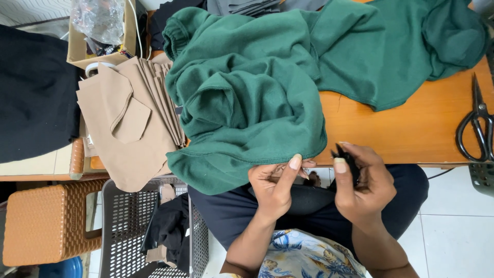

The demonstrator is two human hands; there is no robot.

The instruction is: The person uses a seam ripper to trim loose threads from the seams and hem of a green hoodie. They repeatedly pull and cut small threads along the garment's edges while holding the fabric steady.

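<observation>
A dark green fleece garment [252, 87] lies bunched across the orange wooden table [411, 128], its hem hanging over the near edge. My left hand [275, 185] sits just below that hem, thumb raised against the fabric edge and fingers curled. My right hand [360, 183] is beside it, pinching a small black piece [349, 158] between thumb and fingers. Both hands hover over my lap, close together.
A stack of tan cut fabric pieces [128, 118] lies left of the green garment. Black scissors [478, 126] rest at the table's right edge. A grey plastic basket [123, 226] with dark cloth, a woven brown stool [43, 221], black fabric [33, 92] and a cardboard box [100, 31] stand at left.
</observation>
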